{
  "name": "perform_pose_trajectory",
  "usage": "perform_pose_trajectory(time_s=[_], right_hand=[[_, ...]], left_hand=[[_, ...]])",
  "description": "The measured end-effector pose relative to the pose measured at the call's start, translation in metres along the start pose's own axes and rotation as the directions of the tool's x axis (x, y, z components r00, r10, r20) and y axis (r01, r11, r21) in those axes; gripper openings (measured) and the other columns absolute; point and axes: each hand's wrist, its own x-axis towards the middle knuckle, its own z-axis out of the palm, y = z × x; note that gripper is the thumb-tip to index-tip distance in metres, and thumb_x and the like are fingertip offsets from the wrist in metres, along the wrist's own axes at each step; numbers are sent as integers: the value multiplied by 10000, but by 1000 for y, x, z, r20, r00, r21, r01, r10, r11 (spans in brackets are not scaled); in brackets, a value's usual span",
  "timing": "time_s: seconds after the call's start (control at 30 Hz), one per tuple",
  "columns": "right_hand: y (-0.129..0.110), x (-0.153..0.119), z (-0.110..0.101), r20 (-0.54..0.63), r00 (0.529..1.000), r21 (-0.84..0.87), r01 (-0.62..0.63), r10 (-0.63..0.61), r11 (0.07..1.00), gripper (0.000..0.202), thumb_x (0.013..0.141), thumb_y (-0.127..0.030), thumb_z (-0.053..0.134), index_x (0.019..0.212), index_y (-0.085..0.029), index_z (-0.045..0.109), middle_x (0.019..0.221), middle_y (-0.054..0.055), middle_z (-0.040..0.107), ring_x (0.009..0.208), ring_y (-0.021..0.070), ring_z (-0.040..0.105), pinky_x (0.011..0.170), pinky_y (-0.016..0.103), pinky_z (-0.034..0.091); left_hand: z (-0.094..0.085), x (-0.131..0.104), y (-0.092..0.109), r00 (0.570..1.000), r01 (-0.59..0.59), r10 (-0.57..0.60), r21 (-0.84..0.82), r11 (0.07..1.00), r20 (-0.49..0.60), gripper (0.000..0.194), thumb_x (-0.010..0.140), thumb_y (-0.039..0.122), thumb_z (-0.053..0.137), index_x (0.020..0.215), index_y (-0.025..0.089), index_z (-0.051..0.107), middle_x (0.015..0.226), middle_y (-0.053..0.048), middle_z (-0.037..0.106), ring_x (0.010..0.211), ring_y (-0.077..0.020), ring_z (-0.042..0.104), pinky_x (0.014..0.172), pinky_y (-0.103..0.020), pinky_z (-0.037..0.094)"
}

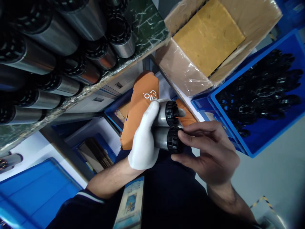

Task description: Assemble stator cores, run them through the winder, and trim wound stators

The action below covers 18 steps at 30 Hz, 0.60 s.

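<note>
My left hand (144, 143), in a white glove, is closed around two short metal cylinders lying side by side. The upper metal cylinder (161, 115) ends in a black ribbed plastic cap (171, 113), and fingertips of the glove show beyond it. Below it, the lower metal cylinder (161, 139) carries a similar black end cap (172, 140). With thumb and fingers, my bare right hand (211, 152) grips the rim of that lower cap. The far face of the lower cap is partly hidden by the right fingers.
Many similar capped cylinders (122, 39) stand on a green marbled bench (149, 24) at upper left. A plastic-lined cardboard box (183, 71) and a blue crate (252, 154) of black plastic parts sit at right. An orange fabric item (140, 111) lies beyond my left hand.
</note>
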Motion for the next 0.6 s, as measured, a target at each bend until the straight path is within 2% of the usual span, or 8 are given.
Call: perform_pose_trajectory(time_s=[0.1, 0.17, 0.27, 0.33, 0.43, 0.6], right_hand=[[1, 5, 0, 74, 997, 44, 0, -3, 999, 607, 843, -276, 1102, 1404, -343, 881, 1362, 84, 755, 1036, 241, 800, 861, 411, 781], [0, 8, 0, 103, 995, 42, -3, -1, 999, 610, 846, -293, 1103, 1410, -334, 875, 1311, 79, 795, 1037, 256, 812, 868, 427, 778], [-2, 13, 2, 99, 995, 14, 5, -7, 1000, 572, 861, -338, 1096, 1389, -320, 877, 1167, 60, 832, 1015, 269, 825, 866, 435, 775], [-3, 15, 3, 130, 991, 4, 30, -30, 1000, 492, 895, -358, 1071, 1351, -323, 890, 1180, 60, 830, 1000, 258, 828, 831, 414, 772], [-3, 17, 5, 195, 980, 5, 46, -46, 999, 377, 933, -341, 1040, 1283, -305, 904, 1219, 61, 827, 988, 233, 825, 812, 375, 763], [-7, 19, 3, 213, 977, 16, 14, -17, 1000, 412, 907, -379, 1064, 1262, -275, 881, 1128, 41, 814, 998, 220, 820, 907, 367, 755]], left_hand=[[-4, -2, 3, 999, 35, -35, -49, 998, -5, 459, 1058, 674, 729, 1213, 245, 774, 1146, -75, 880, 1220, -373, 852, 975, -514, 750], [-6, -2, 3, 999, 35, -37, -61, 998, -25, 437, 1043, 660, 739, 1205, 257, 784, 1155, -72, 875, 1234, -382, 845, 973, -525, 754], [-10, -2, 3, 993, 6, -12, -56, 998, -116, 439, 1023, 655, 749, 1199, 255, 796, 1211, -68, 869, 1248, -385, 832, 1025, -542, 739], [-12, -3, 2, 990, 4, -12, -52, 999, -141, 457, 1045, 679, 708, 1176, 251, 798, 1184, -67, 865, 1213, -374, 838, 1024, -532, 733], [-15, -6, 1, 990, -21, 17, -30, 999, -140, 475, 1084, 698, 646, 1131, 254, 809, 1088, -55, 862, 1149, -355, 852, 990, -509, 735], [-20, -8, 2, 992, -58, 51, -58, 997, -115, 393, 1060, 626, 726, 1160, 269, 859, 1054, -27, 861, 1112, -336, 851, 993, -498, 736]])
